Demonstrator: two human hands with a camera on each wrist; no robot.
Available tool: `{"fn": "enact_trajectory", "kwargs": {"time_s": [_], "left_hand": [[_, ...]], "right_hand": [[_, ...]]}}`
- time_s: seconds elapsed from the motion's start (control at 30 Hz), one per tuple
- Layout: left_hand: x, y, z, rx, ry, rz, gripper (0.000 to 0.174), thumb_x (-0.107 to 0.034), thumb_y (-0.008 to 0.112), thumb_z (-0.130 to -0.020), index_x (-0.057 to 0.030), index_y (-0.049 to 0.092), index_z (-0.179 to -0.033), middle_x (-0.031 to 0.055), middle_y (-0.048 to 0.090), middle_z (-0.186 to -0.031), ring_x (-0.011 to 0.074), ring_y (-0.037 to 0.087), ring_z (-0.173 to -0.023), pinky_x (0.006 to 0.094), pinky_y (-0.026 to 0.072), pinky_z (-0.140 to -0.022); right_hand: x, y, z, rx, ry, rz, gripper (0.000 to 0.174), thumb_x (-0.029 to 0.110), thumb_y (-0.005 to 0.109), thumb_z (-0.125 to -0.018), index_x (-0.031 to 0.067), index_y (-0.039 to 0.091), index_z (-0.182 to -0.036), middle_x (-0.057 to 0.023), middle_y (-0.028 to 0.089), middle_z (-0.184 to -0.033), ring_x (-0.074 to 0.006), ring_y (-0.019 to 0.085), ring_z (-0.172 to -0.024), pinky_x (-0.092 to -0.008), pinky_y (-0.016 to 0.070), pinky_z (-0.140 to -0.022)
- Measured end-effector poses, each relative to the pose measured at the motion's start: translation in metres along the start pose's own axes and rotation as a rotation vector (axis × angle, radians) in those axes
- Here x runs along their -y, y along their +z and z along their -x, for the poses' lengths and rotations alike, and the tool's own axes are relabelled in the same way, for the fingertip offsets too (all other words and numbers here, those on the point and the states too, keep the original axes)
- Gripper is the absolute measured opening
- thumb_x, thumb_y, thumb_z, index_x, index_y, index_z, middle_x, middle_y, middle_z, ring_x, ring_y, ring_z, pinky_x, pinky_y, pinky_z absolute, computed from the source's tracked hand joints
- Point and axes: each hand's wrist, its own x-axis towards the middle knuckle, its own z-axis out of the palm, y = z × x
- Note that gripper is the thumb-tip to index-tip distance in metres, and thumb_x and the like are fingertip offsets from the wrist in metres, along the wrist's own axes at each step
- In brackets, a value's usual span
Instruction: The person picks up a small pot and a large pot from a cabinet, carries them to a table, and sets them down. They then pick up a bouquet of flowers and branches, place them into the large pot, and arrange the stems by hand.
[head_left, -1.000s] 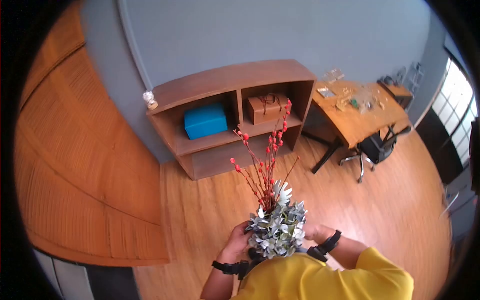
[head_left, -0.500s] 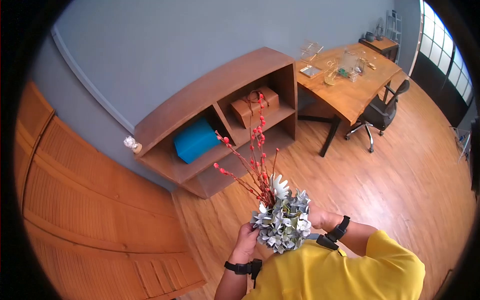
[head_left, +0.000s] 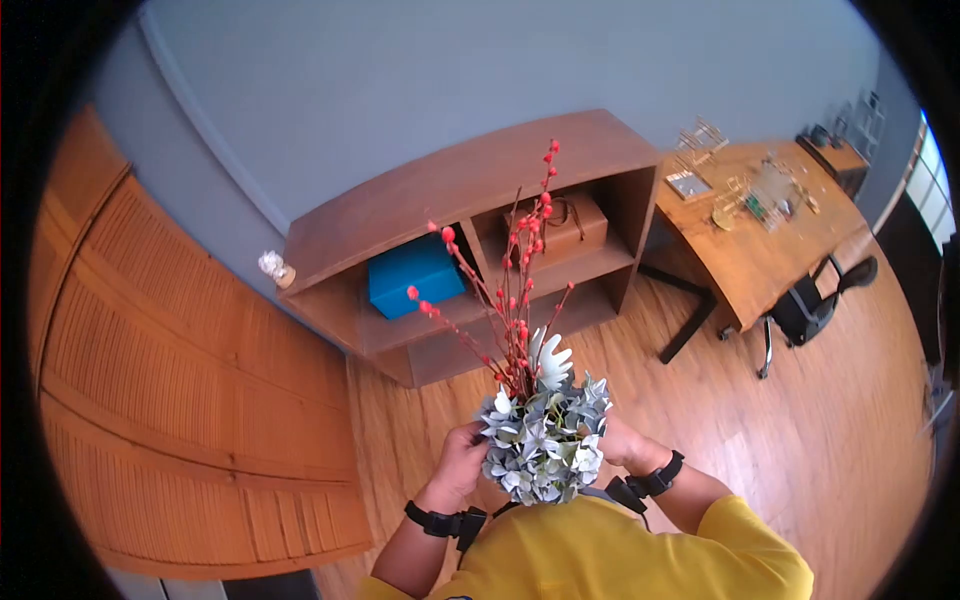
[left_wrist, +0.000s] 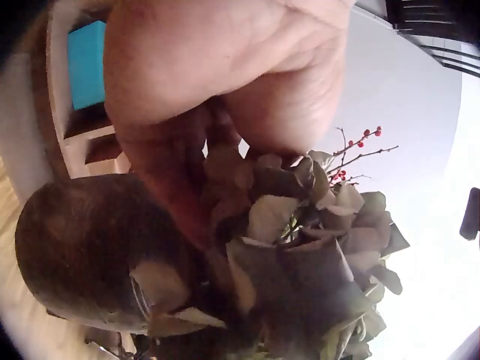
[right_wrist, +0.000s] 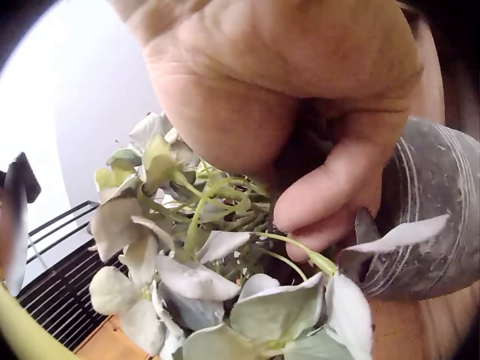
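Observation:
In front of the body, both hands hold a dark grey vase with ridged lines around its wall. My left hand grips it near the mouth from the left, and my right hand does so from the right, fingers curled at the rim. Pale blue-grey hydrangeas crowd the mouth and hide the vase in the head view. Behind them rise twigs with red berries and a white, finger-shaped piece. Petals cover part of the fingers in both wrist views.
Ahead stands a brown shelf unit with a blue box and a brown box. A small white ornament is at its left end. Louvred wooden doors line the left; a wooden desk and black chair stand right.
The head view swung rightward with a tilt, then partly back. The shelf unit now looks slightly larger. Both hands keep their grip on the vase, and the flowers stay in it.

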Motion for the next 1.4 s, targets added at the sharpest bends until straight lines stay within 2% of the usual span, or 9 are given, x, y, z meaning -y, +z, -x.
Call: {"fn": "enact_trajectory", "kwargs": {"time_s": [0.23, 0.33, 0.47, 0.97, 1.1, 1.13, 1.17, 1.23, 1.4], "left_hand": [[-0.011, 0.018, 0.005, -0.101, 0.084, 0.069, 0.018, 0.004, 0.055, -0.089, 0.0056, 0.066, -0.102, 0.0039, 0.068, -0.092, 0.0106, 0.062, -0.082, 0.0248, 0.0492, -0.073], [-0.031, 0.034, 0.010, -0.090, 0.165, 0.082, 0.019, 0.005, 0.055, -0.089, 0.0063, 0.065, -0.104, 0.0054, 0.068, -0.094, 0.0110, 0.062, -0.084, 0.0258, 0.0501, -0.075], [-0.008, 0.021, 0.011, -0.086, 0.319, 0.063, 0.020, 0.005, 0.054, -0.090, 0.0060, 0.065, -0.107, 0.0063, 0.069, -0.097, 0.0113, 0.063, -0.086, 0.0264, 0.0505, -0.076], [-0.023, 0.000, 0.020, -0.018, 0.673, -0.104, 0.016, 0.004, 0.057, -0.091, 0.0063, 0.066, -0.104, 0.0057, 0.070, -0.090, 0.0066, 0.060, -0.083, 0.0241, 0.0503, -0.071], [-0.015, -0.006, 0.002, -0.001, 0.709, -0.131, 0.015, 0.002, 0.058, -0.091, 0.0068, 0.066, -0.103, 0.0048, 0.070, -0.087, 0.0058, 0.059, -0.078, 0.0233, 0.0499, -0.068], [-0.016, -0.005, 0.007, 0.012, 0.735, -0.118, 0.014, 0.002, 0.058, -0.091, 0.0070, 0.066, -0.102, 0.0049, 0.070, -0.087, 0.0057, 0.058, -0.077, 0.0231, 0.0498, -0.068], [-0.018, -0.005, 0.014, 0.013, 0.741, -0.124, 0.014, 0.002, 0.058, -0.091, 0.0070, 0.066, -0.102, 0.0049, 0.070, -0.087, 0.0057, 0.058, -0.077, 0.0231, 0.0498, -0.068], [-0.018, -0.003, 0.023, 0.008, 0.780, -0.107, 0.014, 0.001, 0.059, -0.092, 0.0074, 0.066, -0.103, 0.0048, 0.069, -0.086, 0.0055, 0.058, -0.079, 0.0229, 0.0493, -0.068], [-0.006, 0.005, 0.029, -0.171, 0.785, -0.250, 0.029, 0.011, 0.049, -0.077, 0.0076, 0.065, -0.101, 0.0075, 0.069, -0.092, 0.0112, 0.061, -0.083, 0.0286, 0.0505, -0.075]], "right_hand": [[0.006, -0.023, -0.019, 0.168, -0.050, -0.042, 0.058, 0.003, 0.074, -0.079, -0.0022, 0.048, -0.131, -0.0084, 0.060, -0.124, -0.0164, 0.056, -0.110, -0.0320, 0.0455, -0.097], [0.048, -0.023, -0.019, 0.242, -0.192, 0.226, 0.046, 0.007, 0.069, -0.083, -0.0016, 0.054, -0.125, -0.0082, 0.060, -0.124, -0.0172, 0.055, -0.111, -0.0336, 0.0438, -0.098], [0.043, -0.007, -0.011, 0.218, -0.157, 0.006, 0.040, 0.006, 0.065, -0.086, -0.0008, 0.056, -0.124, -0.0071, 0.061, -0.122, -0.0162, 0.055, -0.111, -0.0333, 0.0435, -0.098], [0.062, 0.023, 0.023, 0.155, -0.079, 0.097, 0.038, 0.012, 0.070, -0.082, 0.0022, 0.063, -0.118, -0.0061, 0.063, -0.116, -0.0195, 0.058, -0.104, -0.0344, 0.0462, -0.092], [0.047, 0.015, 0.002, 0.308, -0.275, -0.013, 0.045, 0.020, 0.064, -0.091, 0.0040, 0.050, -0.130, -0.0081, 0.061, -0.118, -0.0201, 0.060, -0.104, -0.0342, 0.0490, -0.090], [0.032, -0.014, -0.003, 0.265, -0.206, 0.052, 0.056, 0.016, 0.071, -0.077, 0.0017, 0.052, -0.128, -0.0045, 0.061, -0.117, -0.0138, 0.059, -0.100, -0.0307, 0.0500, -0.085], [0.034, -0.015, 0.002, 0.294, -0.051, 0.018, 0.058, 0.020, 0.073, -0.079, 0.0015, 0.051, -0.129, -0.0041, 0.061, -0.116, -0.0128, 0.059, -0.100, -0.0306, 0.0503, -0.086], [0.037, -0.014, 0.005, 0.341, -0.076, 0.058, 0.057, 0.021, 0.073, -0.080, 0.0014, 0.051, -0.129, -0.0041, 0.061, -0.116, -0.0127, 0.059, -0.099, -0.0305, 0.0504, -0.086], [0.052, 0.000, 0.005, 0.420, -0.150, 0.140, 0.056, 0.024, 0.073, -0.083, 0.0007, 0.051, -0.129, -0.0040, 0.061, -0.116, -0.0121, 0.058, -0.099, -0.0296, 0.0508, -0.086]]}}
